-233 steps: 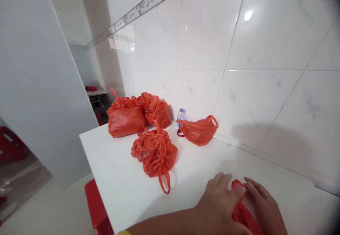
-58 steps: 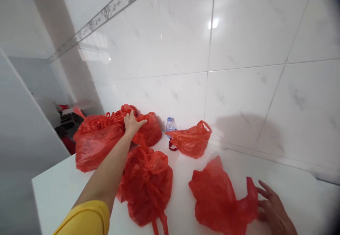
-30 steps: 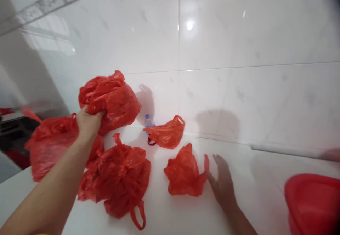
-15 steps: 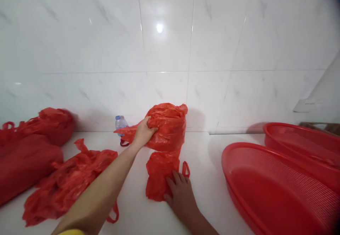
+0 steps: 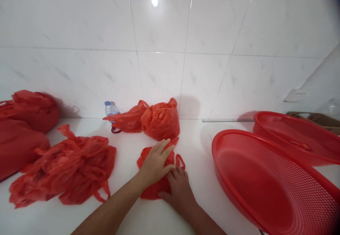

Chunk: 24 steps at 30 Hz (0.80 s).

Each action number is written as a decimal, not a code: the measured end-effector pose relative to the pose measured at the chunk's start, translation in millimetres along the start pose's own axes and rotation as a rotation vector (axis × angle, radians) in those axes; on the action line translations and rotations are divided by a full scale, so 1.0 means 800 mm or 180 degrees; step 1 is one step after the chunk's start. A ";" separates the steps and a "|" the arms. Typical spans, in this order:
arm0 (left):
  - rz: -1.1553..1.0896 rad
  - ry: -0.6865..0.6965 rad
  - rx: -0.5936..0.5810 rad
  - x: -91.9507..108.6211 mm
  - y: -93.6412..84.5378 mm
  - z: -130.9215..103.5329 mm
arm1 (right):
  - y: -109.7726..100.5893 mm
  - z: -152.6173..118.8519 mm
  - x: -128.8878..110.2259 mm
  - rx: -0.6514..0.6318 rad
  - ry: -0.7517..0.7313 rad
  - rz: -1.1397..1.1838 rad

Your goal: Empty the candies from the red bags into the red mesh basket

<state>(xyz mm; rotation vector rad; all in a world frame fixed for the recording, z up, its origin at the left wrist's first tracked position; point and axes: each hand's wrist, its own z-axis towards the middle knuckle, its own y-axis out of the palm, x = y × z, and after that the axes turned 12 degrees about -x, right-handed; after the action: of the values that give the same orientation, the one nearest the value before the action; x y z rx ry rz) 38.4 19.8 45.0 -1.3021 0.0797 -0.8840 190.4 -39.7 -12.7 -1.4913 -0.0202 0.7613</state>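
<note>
A flattened red plastic bag (image 5: 155,189) with a small loop handle lies on the white table in front of me. My left hand (image 5: 157,160) rests over its upper part, fingers stretched out. Beside it my right hand (image 5: 179,185) touches the bag's right side with its fingers spread, and the two hands meet near the thumb of the left. Just behind them sits a full, rounded red bag (image 5: 161,120), with a crumpled length of red plastic (image 5: 130,121) to its left.
Crumpled red bags (image 5: 77,167) lie at the left, with larger red bundles (image 5: 21,136) beyond. A clear bottle (image 5: 111,108) with a blue cap stands by the tiled wall. Two red mesh baskets (image 5: 249,182) occupy the right, a brown tray (image 5: 318,119) behind.
My left hand has let go of the rounded bag at the back and come down onto the flat bag. The right hand stays on that bag. The view has tilted down.
</note>
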 end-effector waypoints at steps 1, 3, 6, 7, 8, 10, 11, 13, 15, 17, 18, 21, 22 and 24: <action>-0.0229 -0.0214 -0.0126 -0.005 0.009 -0.005 | -0.001 -0.001 0.001 -0.0052 -0.0064 -0.0027; -0.0726 -0.0697 -0.0023 -0.025 0.020 -0.011 | -0.006 -0.008 0.008 -0.0093 0.0031 -0.0147; -0.1141 -0.1134 0.0318 -0.059 0.022 -0.022 | -0.018 -0.028 0.032 -0.0006 0.0465 -0.0377; -0.1218 -0.1234 0.0425 -0.067 0.021 -0.028 | -0.022 -0.036 0.041 0.0048 0.0592 -0.0438; -0.1337 -0.1343 0.0537 -0.072 0.020 -0.033 | -0.025 -0.044 0.049 0.0103 0.0690 -0.0488; -0.1640 -0.1524 0.0729 -0.072 0.017 -0.043 | -0.028 -0.058 0.061 0.0205 0.0805 -0.0547; -0.1805 -0.1575 0.0808 -0.068 0.016 -0.047 | -0.028 -0.063 0.063 0.0255 0.0828 -0.0555; -0.2117 -0.1605 0.0953 -0.055 0.011 -0.048 | -0.027 -0.070 0.059 0.0375 0.0831 -0.0542; -0.2368 -0.1582 0.1096 -0.039 0.002 -0.045 | -0.027 -0.073 0.046 0.0589 0.0816 -0.0503; -0.2548 -0.1532 0.1209 -0.022 -0.009 -0.041 | -0.032 -0.077 0.024 0.0909 0.0736 -0.0436; -0.2606 -0.1500 0.1265 -0.014 -0.014 -0.040 | -0.037 -0.079 0.012 0.1112 0.0637 -0.0390; -0.2663 -0.1411 0.1436 0.007 -0.031 -0.040 | -0.061 -0.085 -0.026 0.1771 0.0168 -0.0257; -0.2670 -0.1391 0.1473 0.012 -0.035 -0.041 | -0.069 -0.086 -0.036 0.1907 0.0006 -0.0232; -0.2644 -0.1366 0.1586 0.020 -0.043 -0.042 | -0.084 -0.086 -0.049 0.1848 -0.0237 -0.0239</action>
<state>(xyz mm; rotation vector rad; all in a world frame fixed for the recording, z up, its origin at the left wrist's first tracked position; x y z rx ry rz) 14.3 -16.7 70.8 -1.0059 -1.0209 -1.1863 221.0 -111.4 55.5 -0.9055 0.0824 0.6869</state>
